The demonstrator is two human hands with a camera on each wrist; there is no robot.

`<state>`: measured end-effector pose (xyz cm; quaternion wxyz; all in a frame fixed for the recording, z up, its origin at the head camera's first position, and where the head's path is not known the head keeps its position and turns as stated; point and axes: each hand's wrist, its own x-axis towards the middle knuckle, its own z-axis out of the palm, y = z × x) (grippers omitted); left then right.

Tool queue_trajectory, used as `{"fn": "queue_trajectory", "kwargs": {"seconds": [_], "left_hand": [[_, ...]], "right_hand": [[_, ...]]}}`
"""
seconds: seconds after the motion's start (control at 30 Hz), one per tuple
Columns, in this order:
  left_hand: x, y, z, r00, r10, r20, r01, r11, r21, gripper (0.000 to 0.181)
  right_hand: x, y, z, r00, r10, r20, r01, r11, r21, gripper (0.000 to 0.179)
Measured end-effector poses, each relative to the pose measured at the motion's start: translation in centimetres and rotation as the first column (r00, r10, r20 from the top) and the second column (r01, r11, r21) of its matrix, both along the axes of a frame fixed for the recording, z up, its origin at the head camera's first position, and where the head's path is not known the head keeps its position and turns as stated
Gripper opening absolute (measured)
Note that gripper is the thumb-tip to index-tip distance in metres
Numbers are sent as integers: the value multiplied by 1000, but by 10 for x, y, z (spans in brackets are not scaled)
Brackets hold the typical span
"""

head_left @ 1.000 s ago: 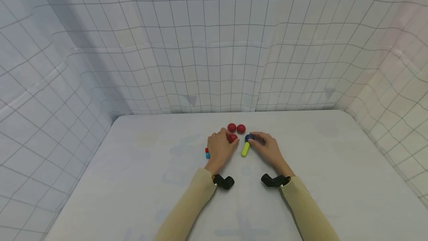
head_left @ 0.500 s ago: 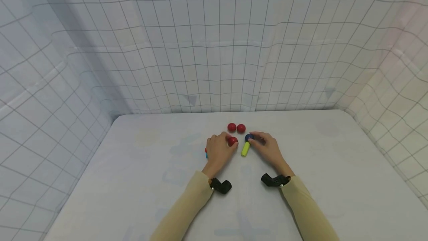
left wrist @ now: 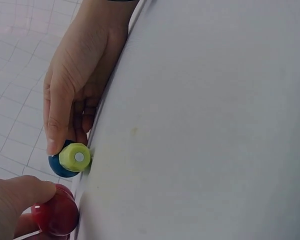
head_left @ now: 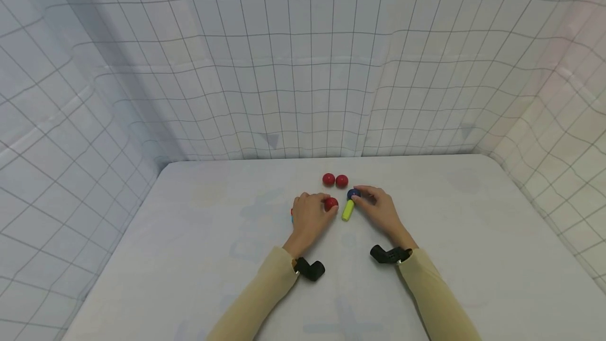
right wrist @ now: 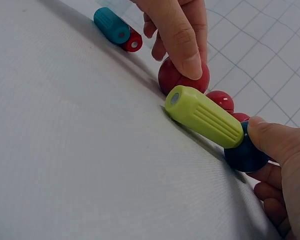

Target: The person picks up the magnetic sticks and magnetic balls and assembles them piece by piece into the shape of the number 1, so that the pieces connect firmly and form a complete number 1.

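My left hand (head_left: 309, 219) pinches a glossy red ball (head_left: 331, 203) between thumb and fingers, low at the table. Just to its right, my right hand (head_left: 382, 214) holds a dark blue ball (right wrist: 244, 157) the same way. A yellow-green ribbed rod (right wrist: 205, 117) with a metal disc in its end touches the blue ball and points toward me. In the right wrist view, the rod's free end overlaps the red ball (right wrist: 172, 80); whether they touch I cannot tell. The left wrist view shows the rod (left wrist: 70, 162) end-on.
Behind the hands sit two more red balls, one on the left (head_left: 329, 179) and one on the right (head_left: 342, 181). A light blue rod (right wrist: 110, 25) and a red rod (right wrist: 135, 42) lie by my left hand. Grid-patterned curtains (head_left: 303, 67) surround the white table (head_left: 213, 257).
My left hand has drawn the red ball toward me, away from the two red balls at the back, and covers more of the blue and red rods. My right hand stays put.
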<state>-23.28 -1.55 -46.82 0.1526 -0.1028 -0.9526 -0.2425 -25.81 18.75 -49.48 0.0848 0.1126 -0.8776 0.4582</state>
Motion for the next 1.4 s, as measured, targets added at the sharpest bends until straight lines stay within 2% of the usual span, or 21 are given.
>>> {"fn": "queue_trajectory", "kwargs": {"seconds": [0.4, 0.57, 0.77, 1.13, 1.4], "left_hand": [[11, -5, -1, 995, -74, -71, 74, 997, -5, 33], [15, -6, -1, 993, -92, -73, 92, 996, 2, 34], [20, -7, -2, 992, -102, -73, 101, 995, -16, 35], [29, -10, -2, 988, -108, -108, 111, 994, 22, 35], [33, -11, -6, 985, -112, -129, 115, 993, 20, 35]], "right_hand": [[2, 0, 1, 1000, 7, -13, -7, 1000, 1, 41], [2, 1, 2, 1000, 5, -9, -5, 1000, 9, 42], [0, 1, 1, 1000, 11, -22, -10, 1000, 14, 41], [0, 0, 0, 999, 9, -36, -9, 1000, 17, 39], [0, 0, 0, 1000, 8, -22, -8, 1000, 22, 41]]}}
